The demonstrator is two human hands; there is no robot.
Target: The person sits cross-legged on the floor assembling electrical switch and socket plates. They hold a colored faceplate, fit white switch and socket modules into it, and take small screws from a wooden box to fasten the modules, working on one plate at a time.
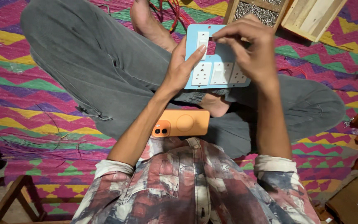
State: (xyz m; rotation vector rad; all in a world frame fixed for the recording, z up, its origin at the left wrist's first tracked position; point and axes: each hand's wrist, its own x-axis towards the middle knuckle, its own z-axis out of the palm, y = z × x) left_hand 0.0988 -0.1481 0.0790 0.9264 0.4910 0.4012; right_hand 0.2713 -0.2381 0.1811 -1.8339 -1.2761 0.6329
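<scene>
I hold a light blue switch panel [222, 53] above my crossed legs. It carries white sockets [202, 73] and white switches. My left hand [183, 66] grips the panel's left edge, its thumb resting on the upper white switch [203, 39]. My right hand [249, 45] covers the panel's right side, with its fingertips pinched at the open square slot near the top. Whether those fingers hold a small part is hidden.
An orange phone [181, 123] lies on my lap. A wooden tray of screws [255, 11] and a wooden box [311, 16] sit ahead on the zigzag mat [30, 95]. Red wires [172, 12] lie by my foot. Cardboard and boxes crowd the right edge.
</scene>
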